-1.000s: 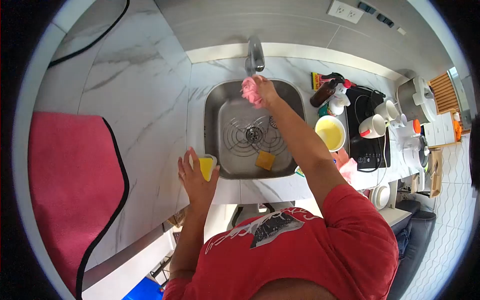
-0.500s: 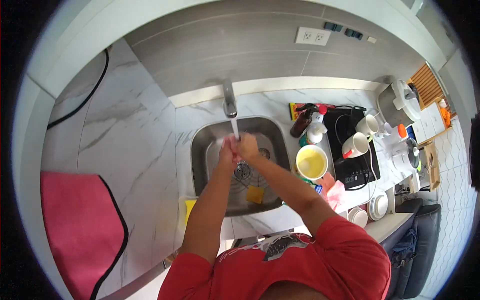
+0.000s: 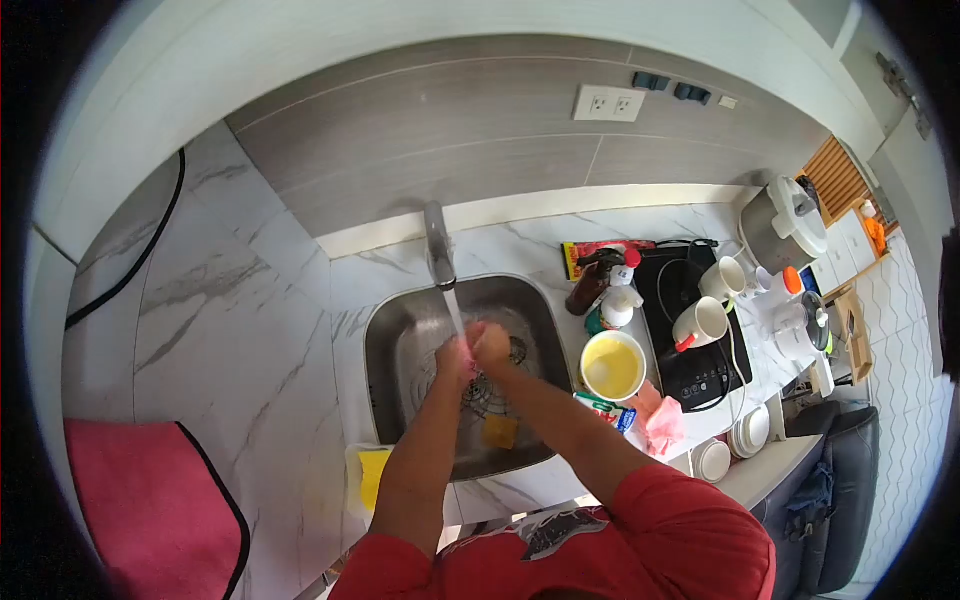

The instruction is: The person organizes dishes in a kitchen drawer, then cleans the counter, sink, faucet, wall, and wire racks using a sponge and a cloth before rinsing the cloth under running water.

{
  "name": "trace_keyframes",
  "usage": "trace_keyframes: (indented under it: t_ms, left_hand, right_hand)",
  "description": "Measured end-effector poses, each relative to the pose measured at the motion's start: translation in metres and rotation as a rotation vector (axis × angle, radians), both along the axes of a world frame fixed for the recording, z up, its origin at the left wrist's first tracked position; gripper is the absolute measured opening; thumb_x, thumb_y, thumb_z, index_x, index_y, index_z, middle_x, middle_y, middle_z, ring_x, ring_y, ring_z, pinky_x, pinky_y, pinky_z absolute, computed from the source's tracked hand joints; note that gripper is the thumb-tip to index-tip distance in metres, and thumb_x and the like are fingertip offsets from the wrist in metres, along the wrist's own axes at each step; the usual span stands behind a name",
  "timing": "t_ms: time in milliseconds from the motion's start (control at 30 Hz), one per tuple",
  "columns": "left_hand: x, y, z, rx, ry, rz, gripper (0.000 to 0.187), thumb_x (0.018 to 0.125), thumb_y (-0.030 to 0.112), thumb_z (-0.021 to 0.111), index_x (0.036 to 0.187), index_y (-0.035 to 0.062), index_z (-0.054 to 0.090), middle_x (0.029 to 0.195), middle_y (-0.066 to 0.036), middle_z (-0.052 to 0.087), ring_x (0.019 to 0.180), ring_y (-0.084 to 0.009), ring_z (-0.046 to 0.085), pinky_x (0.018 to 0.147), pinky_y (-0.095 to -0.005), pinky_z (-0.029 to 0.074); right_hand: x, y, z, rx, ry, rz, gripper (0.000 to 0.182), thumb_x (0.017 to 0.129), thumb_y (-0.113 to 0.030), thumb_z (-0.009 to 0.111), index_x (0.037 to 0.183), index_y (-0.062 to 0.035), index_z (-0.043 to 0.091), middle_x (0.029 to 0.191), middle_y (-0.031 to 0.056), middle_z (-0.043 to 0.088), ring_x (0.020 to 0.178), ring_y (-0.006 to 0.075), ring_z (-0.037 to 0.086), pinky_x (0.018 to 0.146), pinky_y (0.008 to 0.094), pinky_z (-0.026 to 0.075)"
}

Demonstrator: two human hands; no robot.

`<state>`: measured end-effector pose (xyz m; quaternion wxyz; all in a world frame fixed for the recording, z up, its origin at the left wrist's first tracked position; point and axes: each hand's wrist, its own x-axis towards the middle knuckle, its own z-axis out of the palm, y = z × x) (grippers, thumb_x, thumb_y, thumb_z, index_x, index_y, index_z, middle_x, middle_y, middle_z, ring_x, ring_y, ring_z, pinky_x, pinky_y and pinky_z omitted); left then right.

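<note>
A: Where's the left hand [image 3: 454,358] gone? It was at the yellow sponge [image 3: 373,474] in the tub [image 3: 354,478].

B: It's left the tub and joined the right hand [image 3: 490,346] in the sink [image 3: 378,402].

A: And the pink cloth [image 3: 469,370]?

B: Lower now. It was up by the tap [image 3: 438,250] in the right hand alone; now it's between both hands, with a stream of water [image 3: 455,313] showing above them.

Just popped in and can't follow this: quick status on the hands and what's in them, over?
Left hand and right hand closed on pink cloth, under running faucet. Yellow sponge in sink, clear of both hands.
</note>
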<state>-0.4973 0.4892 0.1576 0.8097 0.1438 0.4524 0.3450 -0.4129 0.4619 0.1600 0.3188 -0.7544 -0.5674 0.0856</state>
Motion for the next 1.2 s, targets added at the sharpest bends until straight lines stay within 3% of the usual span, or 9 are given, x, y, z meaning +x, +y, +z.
trace_keyframes:
  t_ms: [100, 167, 400, 467, 600, 667, 767, 1000, 1200]
  left_hand:
    - [-0.018, 0.002, -0.009, 0.117, 0.218, -0.057, 0.032, 0.087, 0.029, 0.048, 0.105, 0.0035, 0.055, 0.076, -0.007, 0.061, 0.051, -0.019, 0.054, 0.041, -0.0312, 0.042]
    - [-0.027, 0.005, -0.014, 0.266, -0.009, -0.055, 0.031, 0.086, 0.027, 0.051, 0.107, 0.0034, 0.054, 0.082, -0.008, 0.062, 0.061, -0.02, 0.058, 0.051, -0.0325, 0.048]
    - [-0.038, -0.016, -0.028, 0.024, -0.646, -0.095, 0.043, 0.09, 0.041, 0.04, 0.106, 0.0029, 0.054, 0.099, -0.011, 0.058, 0.091, -0.0215, 0.057, 0.079, -0.0368, 0.046]
    - [-0.036, -0.016, -0.032, 0.04, -0.653, -0.099, 0.043, 0.09, 0.042, 0.04, 0.105, 0.004, 0.054, 0.098, -0.011, 0.058, 0.089, -0.0219, 0.056, 0.078, -0.0367, 0.046]
    - [-0.022, -0.004, -0.032, 0.207, -0.024, -0.095, 0.042, 0.089, 0.043, 0.04, 0.103, 0.006, 0.055, 0.096, -0.01, 0.058, 0.087, -0.0226, 0.056, 0.077, -0.0365, 0.046]
    - [-0.014, 0.001, -0.029, 0.477, 0.499, -0.244, 0.042, 0.089, 0.043, 0.039, 0.102, 0.007, 0.055, 0.095, -0.01, 0.058, 0.085, -0.0229, 0.056, 0.077, -0.0364, 0.046]
    - [-0.015, 0.005, -0.019, -0.126, -0.23, 0.039, 0.046, 0.09, 0.048, 0.035, 0.101, 0.0092, 0.056, 0.093, -0.011, 0.056, 0.082, -0.0256, 0.054, 0.074, -0.0383, 0.045]
    - [-0.02, 0.019, -0.083, -0.06, 0.028, -0.198, 0.034, 0.085, 0.04, 0.047, 0.097, 0.0095, 0.058, 0.084, -0.008, 0.06, 0.068, -0.02, 0.057, 0.055, -0.0322, 0.047]
    - [-0.017, -0.004, -0.034, 0.09, 0.3, -0.177, 0.031, 0.084, 0.034, 0.047, 0.101, 0.0099, 0.057, 0.089, -0.007, 0.059, 0.076, -0.0201, 0.057, 0.062, -0.0326, 0.048]
  right_hand:
    - [0.022, -0.01, 0.009, -0.612, 1.291, -0.058, 0.031, 0.083, -0.029, 0.051, 0.074, -0.002, 0.063, 0.064, 0.0067, 0.058, 0.052, 0.0184, 0.054, 0.047, 0.0315, 0.042]
    - [0.022, -0.02, 0.008, -0.497, 1.427, 0.097, 0.024, 0.078, -0.027, 0.063, 0.08, -0.0034, 0.064, 0.067, 0.0029, 0.057, 0.051, 0.0111, 0.052, 0.047, 0.0261, 0.044]
    - [-0.037, -0.019, 0.016, -0.14, 1.019, 0.179, 0.018, 0.077, -0.019, 0.062, 0.083, -0.0018, 0.062, 0.065, 0.0025, 0.057, 0.057, 0.0109, 0.053, 0.053, 0.028, 0.043]
    - [-0.056, -0.024, 0.034, 0.103, 0.506, 0.191, 0.031, 0.07, -0.029, 0.068, 0.081, -0.0008, 0.061, 0.063, 0.011, 0.06, 0.053, 0.0227, 0.058, 0.05, 0.0346, 0.046]
    - [-0.059, -0.011, 0.04, -0.015, 0.28, 0.101, 0.035, 0.072, -0.033, 0.066, 0.082, 0.0005, 0.061, 0.066, 0.0136, 0.062, 0.059, 0.0291, 0.062, 0.053, 0.0371, 0.047]
    - [-0.042, 0.002, 0.059, -0.277, 0.905, -0.268, 0.038, 0.074, -0.037, 0.063, 0.084, -0.0004, 0.062, 0.072, 0.0165, 0.062, 0.065, 0.0345, 0.062, 0.056, 0.0406, 0.048]
    - [-0.012, 0.021, 0.008, -0.329, 0.349, -0.237, 0.031, 0.079, -0.035, 0.058, 0.082, -0.0046, 0.063, 0.067, 0.015, 0.062, 0.064, 0.0299, 0.063, 0.058, 0.0402, 0.048]
    - [-0.046, -0.012, 0.014, -0.236, 0.272, -0.086, 0.039, 0.078, -0.041, 0.058, 0.089, -0.0036, 0.062, 0.076, 0.0213, 0.061, 0.074, 0.0384, 0.061, 0.064, 0.0457, 0.047]
    - [-0.003, 0.0, 0.006, -0.31, 0.267, -0.042, 0.031, 0.073, -0.034, 0.063, 0.09, -0.0085, 0.064, 0.078, 0.0218, 0.061, 0.075, 0.0384, 0.06, 0.067, 0.0459, 0.047]
